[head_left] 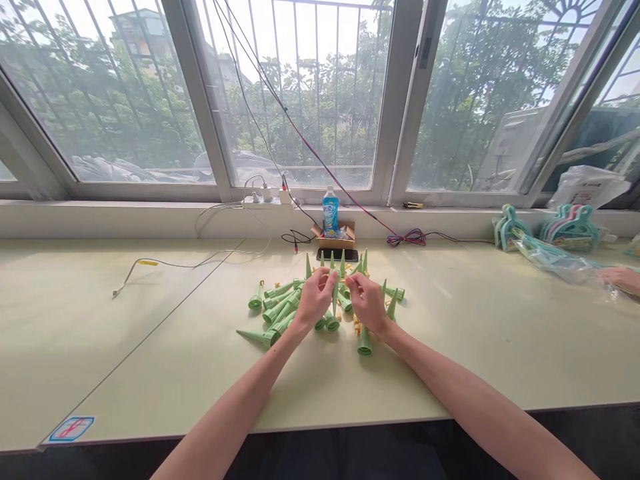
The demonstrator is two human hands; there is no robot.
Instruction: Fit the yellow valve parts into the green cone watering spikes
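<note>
A heap of green plastic cone spikes (280, 310) lies on the pale table (150, 347), some upright (343, 263), most on their sides, with small yellow parts (357, 327) scattered among them. My left hand (314, 299) is closed around one green cone (335, 293), held point up over the heap. My right hand (367, 301) is pinched beside it, fingertips at a small yellowish piece close to the cone. Both forearms reach in from the bottom edge.
Behind the heap lie a black phone (337, 254) and a small cardboard box (334, 235) with a blue bottle (330, 212). Cables (405, 237) and a power strip (267, 197) run along the window sill. Teal plastic goods (570, 227) and another person's hand (623, 279) are at the right.
</note>
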